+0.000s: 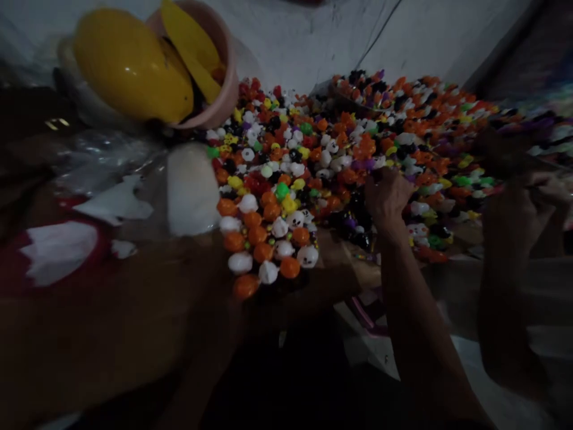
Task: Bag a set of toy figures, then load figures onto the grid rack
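Observation:
My right hand (pixel 388 194) reaches into a heap of small Halloween toys (pixel 322 143), orange, white, black, yellow, green and purple. Its fingers are curled and closed at black toys (pixel 356 221); what lies in them is hidden. My left hand (pixel 221 316) is a dim shape low in front of me, its fingers lost in shadow. Just above it, at the table's near edge, sits a cluster of orange and white toys (pixel 264 245). Some white ones carry black skull-like faces.
A pink bucket (pixel 230 83) holding yellow pieces stands back left. Near it lie a milky-white block (pixel 192 191), clear plastic bags (pixel 107 158) and a red dish with white scraps (pixel 101 242). Another person's hands (pixel 519 209) work on the right. A wall (pixel 304 54) is behind.

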`<state>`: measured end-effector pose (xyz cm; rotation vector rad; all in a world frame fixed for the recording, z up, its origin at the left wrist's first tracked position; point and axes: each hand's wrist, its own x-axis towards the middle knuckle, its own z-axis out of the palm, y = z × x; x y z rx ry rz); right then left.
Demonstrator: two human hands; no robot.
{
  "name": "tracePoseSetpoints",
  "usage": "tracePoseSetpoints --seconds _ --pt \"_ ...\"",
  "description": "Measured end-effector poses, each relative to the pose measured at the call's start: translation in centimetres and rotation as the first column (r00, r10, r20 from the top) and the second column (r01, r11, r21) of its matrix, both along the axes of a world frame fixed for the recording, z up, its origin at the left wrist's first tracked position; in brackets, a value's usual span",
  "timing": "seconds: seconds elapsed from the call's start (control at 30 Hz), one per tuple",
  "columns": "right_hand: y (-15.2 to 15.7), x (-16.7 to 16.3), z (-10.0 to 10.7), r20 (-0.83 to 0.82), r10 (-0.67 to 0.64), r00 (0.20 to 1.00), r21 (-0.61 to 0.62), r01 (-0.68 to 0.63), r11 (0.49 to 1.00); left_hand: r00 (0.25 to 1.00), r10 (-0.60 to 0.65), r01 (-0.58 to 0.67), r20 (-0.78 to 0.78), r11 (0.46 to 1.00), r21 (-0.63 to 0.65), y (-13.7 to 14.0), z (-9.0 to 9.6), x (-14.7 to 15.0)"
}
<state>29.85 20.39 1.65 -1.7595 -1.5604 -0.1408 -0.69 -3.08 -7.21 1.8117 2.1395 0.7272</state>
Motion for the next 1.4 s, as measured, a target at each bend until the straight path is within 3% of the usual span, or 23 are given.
tracePoseSetpoints --seconds 0.2,0.33,0.53,0.73,0.87,1.13,1.3,1.4 --pt "-13.5 -2.9 -5.6 -0.237 0.224 0.945 -0.17 -0.268 0.948 0.995 -0.01 0.005 -0.1 0.999 -0.046 -2.3 -1.6 -1.7" --pt "-18.6 -3.8 -8.8 -0.397 0.292 0.87 -0.157 -0.378 0.912 0.988 0.032 -0.038 -0.149 0.999 -0.038 -3.1 -2.4 -2.5" --pt "-19.0 -4.0 -9.8 -0.523 0.354 0.775 -0.14 -0.488 0.862 0.991 0.079 -0.077 -0.107 0.997 0.024 -2.1 -2.6 -2.1" --pt "-19.4 -3.6 -10.2 -0.593 0.413 0.691 -0.09 -0.566 0.82 0.984 0.171 -0.172 -0.051 0.985 -0.027 -1.9 -3.5 -2.1" --pt "-19.6 -3.4 -10.7 -0.688 0.402 0.604 -0.065 -0.602 0.796 0.993 0.12 -0.12 -0.001 0.991 -0.052 -3.2 -3.1 -3.2" --pt "-20.0 -3.4 -10.5 -0.596 0.412 0.689 -0.086 -0.565 0.821 0.988 0.11 -0.117 -0.106 0.991 -0.065 -4.1 -1.2 -3.3" --pt "-20.1 -3.0 -9.6 -0.646 0.409 0.645 -0.13 -0.62 0.774 0.975 0.096 -0.104 -0.201 0.994 -0.032 -3.5 -1.6 -2.9" --pt "-20.0 -3.1 -9.2 -0.68 0.362 0.638 -0.138 -0.596 0.791 0.97 0.041 -0.034 -0.24 0.999 0.036 -3.2 -2.1 -2.6"
